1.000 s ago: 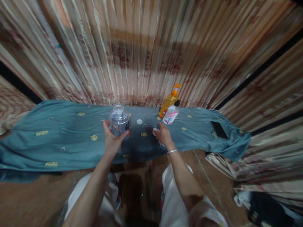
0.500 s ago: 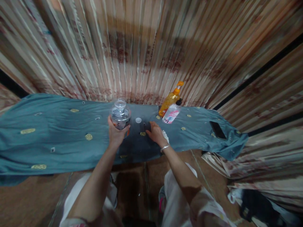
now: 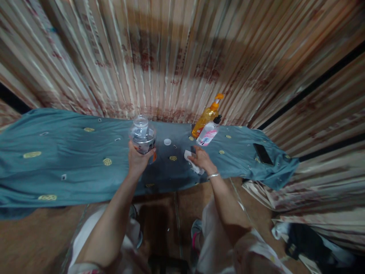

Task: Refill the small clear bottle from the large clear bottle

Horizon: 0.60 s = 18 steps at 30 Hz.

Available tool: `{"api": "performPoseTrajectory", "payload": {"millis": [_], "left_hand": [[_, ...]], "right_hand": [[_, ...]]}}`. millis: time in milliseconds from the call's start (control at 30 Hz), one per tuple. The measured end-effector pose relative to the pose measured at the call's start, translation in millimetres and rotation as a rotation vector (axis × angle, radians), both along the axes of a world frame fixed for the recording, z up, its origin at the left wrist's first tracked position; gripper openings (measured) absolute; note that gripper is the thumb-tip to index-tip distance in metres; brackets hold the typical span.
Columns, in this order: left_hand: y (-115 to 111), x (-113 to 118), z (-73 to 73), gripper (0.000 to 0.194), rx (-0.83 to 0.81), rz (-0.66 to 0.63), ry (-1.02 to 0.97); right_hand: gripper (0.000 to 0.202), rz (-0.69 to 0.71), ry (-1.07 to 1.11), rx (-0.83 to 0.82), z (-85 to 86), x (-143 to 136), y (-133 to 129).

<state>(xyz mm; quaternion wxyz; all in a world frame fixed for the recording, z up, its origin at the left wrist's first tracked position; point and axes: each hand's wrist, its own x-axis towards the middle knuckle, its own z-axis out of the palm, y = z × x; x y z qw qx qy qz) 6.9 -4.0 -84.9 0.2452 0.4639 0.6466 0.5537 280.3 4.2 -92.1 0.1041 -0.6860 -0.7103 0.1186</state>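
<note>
Striped, patterned curtains hang behind a long surface draped in a teal cloth (image 3: 71,160) dotted with small gold embroidered medallions. Near the middle of that cloth stands a clear plastic bottle (image 3: 142,135), uncapped, with a narrow neck, rounded shoulders and a printed label around its body; whether there is liquid inside is hard to tell. The left hand (image 3: 138,161) grips it from the near side, fingers wrapped around the lower body. A small white cap (image 3: 167,142) lies flat on the cloth at about 3 o'clock from the bottle, just beside it and apart from both hands.

At 4 o'clock from the bottle, the right hand (image 3: 202,160), with a thin silver bangle (image 3: 213,175) at the wrist, presses down on a crumpled white cloth (image 3: 188,156), fingers curled over it and holding it against the surface. Beyond that hand, at 12 o'clock from it, an orange pump bottle (image 3: 207,116) and a white-and-pink bottle (image 3: 208,133) with a black cap stand tilted, touching each other, near the curtain. Well to the right, a black phone (image 3: 262,154) lies flat near the cloth's end. Nothing stands between the hands and the bottle.
</note>
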Motion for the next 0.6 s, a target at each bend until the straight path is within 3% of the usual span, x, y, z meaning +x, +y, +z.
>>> {"api": "performPoseTrajectory", "payload": {"millis": [267, 433, 600], "left_hand": [[1, 7, 1.0, 0.061, -0.034, -0.006, 0.016], [3, 6, -0.2, 0.064, -0.037, -0.003, 0.026], [2, 1, -4.4, 0.064, -0.021, -0.036, 0.038]], "right_hand": [[0.055, 0.123, -0.004, 0.068, -5.5, -28, 5], [0.055, 0.197, -0.013, 0.096, -9.3, -73, 34], [0.061, 0.151, -0.047, 0.101, -9.4, -112, 65]]}}
